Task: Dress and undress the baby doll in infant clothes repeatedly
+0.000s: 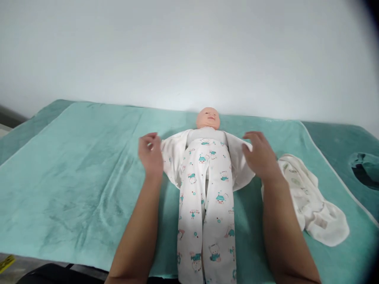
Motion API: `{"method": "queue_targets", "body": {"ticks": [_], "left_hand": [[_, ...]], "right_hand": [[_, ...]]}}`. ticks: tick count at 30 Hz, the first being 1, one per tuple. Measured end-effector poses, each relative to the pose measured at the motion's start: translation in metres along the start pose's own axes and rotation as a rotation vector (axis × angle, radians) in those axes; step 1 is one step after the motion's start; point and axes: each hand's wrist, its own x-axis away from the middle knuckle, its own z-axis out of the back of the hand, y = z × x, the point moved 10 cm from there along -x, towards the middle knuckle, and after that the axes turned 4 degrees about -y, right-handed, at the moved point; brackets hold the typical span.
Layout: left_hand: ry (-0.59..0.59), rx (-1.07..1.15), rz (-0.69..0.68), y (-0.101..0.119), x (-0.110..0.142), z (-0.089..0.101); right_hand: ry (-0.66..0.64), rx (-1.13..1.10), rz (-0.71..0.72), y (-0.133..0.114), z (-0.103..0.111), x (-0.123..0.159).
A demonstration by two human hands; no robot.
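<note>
A doll (208,117) lies on its back with its head toward the wall. White patterned baby trousers (207,197) lie over its lower body, the legs running toward me. A white cloth garment (237,156) spreads out on both sides of its torso, and a plain pale band (206,133) crosses its chest. My left hand (150,153) hovers beside the garment's left flap, fingers loosely bent, nothing visible in it. Over the right flap's outer edge is my right hand (259,154), thumb and fingers apart; whether it touches the cloth is unclear. The doll's arms are hidden.
Another white baby garment (314,201) lies crumpled to the right of my right forearm. A green cloth (74,169) covers the table, which stands against a white wall (177,51). At the far right edge is a dark, clear-rimmed object (367,170).
</note>
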Motion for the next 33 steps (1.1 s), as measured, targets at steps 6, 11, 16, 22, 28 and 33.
{"method": "queue_targets", "body": {"ticks": [6,11,16,22,28,33], "left_hand": [[-0.369,-0.569,-0.406,0.05,0.039,-0.078],[-0.325,-0.788,-0.261,0.029,0.022,-0.068],[-0.377,-0.777,-0.205,0.027,0.015,-0.062],[-0.343,-0.738,-0.19,0.01,0.007,-0.058],[-0.349,-0.71,-0.12,0.013,0.005,-0.047],[-0.341,-0.727,-0.032,0.005,0.004,-0.031]], "right_hand": [[-0.074,-0.215,0.481,-0.116,-0.051,0.023],[-0.142,-0.068,0.495,-0.136,-0.064,0.025],[-0.269,0.157,0.428,-0.16,-0.088,-0.024],[-0.54,0.422,0.371,-0.162,-0.161,-0.083],[-0.451,0.452,0.275,-0.145,-0.16,-0.096],[-0.527,0.532,0.377,-0.145,-0.149,-0.092]]}}
